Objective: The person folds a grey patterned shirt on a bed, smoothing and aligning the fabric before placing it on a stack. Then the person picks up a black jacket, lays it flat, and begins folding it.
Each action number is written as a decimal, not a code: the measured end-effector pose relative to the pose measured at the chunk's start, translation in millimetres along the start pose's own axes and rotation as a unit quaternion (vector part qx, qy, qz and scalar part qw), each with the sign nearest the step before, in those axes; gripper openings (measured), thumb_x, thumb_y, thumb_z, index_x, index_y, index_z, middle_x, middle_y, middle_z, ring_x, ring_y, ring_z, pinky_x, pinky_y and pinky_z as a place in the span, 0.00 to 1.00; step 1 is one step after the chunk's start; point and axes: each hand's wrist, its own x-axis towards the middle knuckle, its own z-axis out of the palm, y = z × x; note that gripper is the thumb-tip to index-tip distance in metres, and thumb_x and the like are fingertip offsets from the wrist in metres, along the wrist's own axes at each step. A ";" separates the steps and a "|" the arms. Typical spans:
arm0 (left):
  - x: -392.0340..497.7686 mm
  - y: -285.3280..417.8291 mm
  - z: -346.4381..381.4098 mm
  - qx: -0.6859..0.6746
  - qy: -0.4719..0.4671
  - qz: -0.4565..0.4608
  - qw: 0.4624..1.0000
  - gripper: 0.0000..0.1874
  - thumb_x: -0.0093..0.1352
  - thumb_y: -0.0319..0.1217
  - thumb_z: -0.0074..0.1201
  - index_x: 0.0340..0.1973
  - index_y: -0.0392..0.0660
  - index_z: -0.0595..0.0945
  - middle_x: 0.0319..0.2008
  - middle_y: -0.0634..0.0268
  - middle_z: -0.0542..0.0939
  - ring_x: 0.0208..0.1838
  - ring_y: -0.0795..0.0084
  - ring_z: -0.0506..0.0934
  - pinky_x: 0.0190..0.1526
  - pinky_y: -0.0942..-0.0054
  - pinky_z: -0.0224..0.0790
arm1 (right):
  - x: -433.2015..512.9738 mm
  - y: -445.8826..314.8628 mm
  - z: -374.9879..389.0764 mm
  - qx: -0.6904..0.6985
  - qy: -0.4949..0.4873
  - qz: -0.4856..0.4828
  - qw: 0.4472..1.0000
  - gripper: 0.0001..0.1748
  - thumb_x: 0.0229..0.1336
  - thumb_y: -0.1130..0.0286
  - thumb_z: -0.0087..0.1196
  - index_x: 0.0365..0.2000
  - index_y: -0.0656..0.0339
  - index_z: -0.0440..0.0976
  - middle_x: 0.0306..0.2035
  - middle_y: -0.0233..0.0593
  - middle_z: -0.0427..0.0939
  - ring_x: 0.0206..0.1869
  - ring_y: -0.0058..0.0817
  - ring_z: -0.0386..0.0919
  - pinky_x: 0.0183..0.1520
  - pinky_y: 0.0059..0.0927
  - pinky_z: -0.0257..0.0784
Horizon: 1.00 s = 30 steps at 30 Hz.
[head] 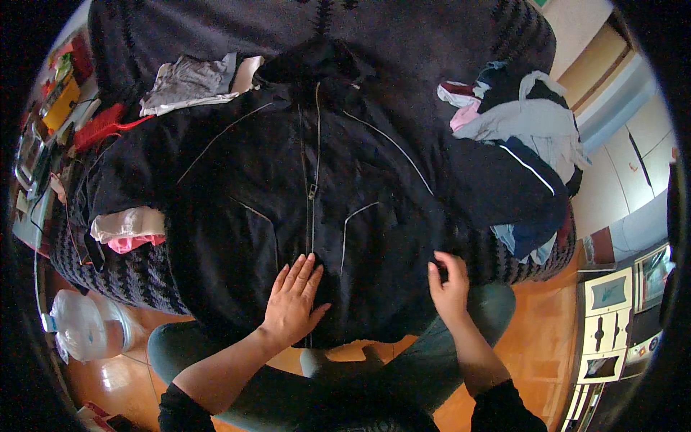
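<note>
A black zip-up jacket (388,232) with thin white piping lies spread out, front up, with its collar away from me. Its front zipper is mostly closed, and the zipper pull (312,190) sits about mid-chest. My left hand (291,305) rests flat on the lower front of the jacket, across the zipper line, fingers slightly spread. Near the jacket's lower right side is my right hand (452,283), its fingers curled and a gap between thumb and forefinger. I see no cloth held in it.
The jacket covers a dark patterned blanket (108,278). Folded grey and white clothes (194,81) lie at upper left, pink and cream cloth (129,229) below. A garment pile (523,124) is on the right. A red brush (102,127) and a large plastic bottle (81,324) are at left.
</note>
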 end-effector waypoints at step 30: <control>-19.0 17.3 15.7 -0.077 0.137 -0.103 0.982 0.18 0.60 0.29 0.65 0.45 0.43 0.78 0.45 0.55 0.75 0.50 0.53 0.71 0.52 0.58 0.63 | 62.5 65.9 5.3 0.092 -0.049 0.261 0.960 0.13 0.54 0.64 0.64 0.34 0.62 0.78 0.28 0.40 0.81 0.31 0.27 0.79 0.39 0.28 0.74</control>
